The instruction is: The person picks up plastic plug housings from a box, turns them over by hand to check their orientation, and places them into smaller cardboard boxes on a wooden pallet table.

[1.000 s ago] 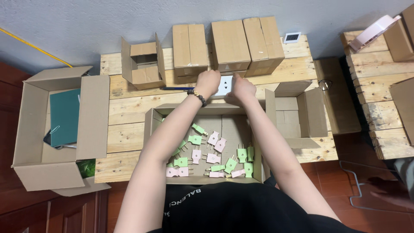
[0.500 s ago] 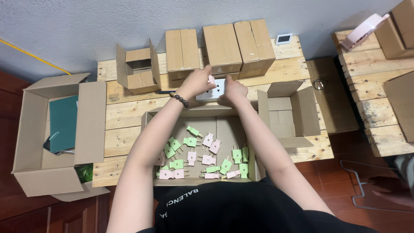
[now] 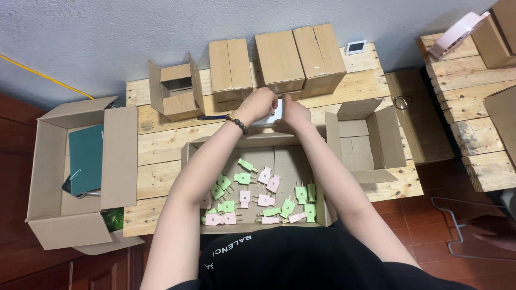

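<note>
A pale wooden desk [image 3: 161, 145] carries everything, and the shallow open cardboard tray [image 3: 279, 142] at its near edge serves as the landmark. Left of the tray, off the desk's end, stands a large open carton [image 3: 115, 156] with a dark green flat thing [image 3: 86, 158] inside. Right of the tray sits a smaller open box [image 3: 371, 137], flaps spread. Beyond the tray, along the wall, stand three shut cartons [image 3: 279, 59] side by side, and left of them a small open box [image 3: 174, 88] tipped on its side. A pair of glasses [image 3: 402, 101] lies further right of the tray.

Inside the tray lie scattered green and pink plugs [image 3: 258, 196], prongs pointing various ways.

Both hands meet just beyond the tray's far wall, above the desk. The left hand [image 3: 259, 104], a bead bracelet [image 3: 237, 123] at its wrist, is curled with fingers bent inward around the left edge of a small white flat piece [image 3: 275, 114]. The right hand [image 3: 293, 114] is likewise curled, pinching the piece's right edge. The two hands are nearly touching, and the piece is mostly hidden between them, so its shape cannot be told.
</note>
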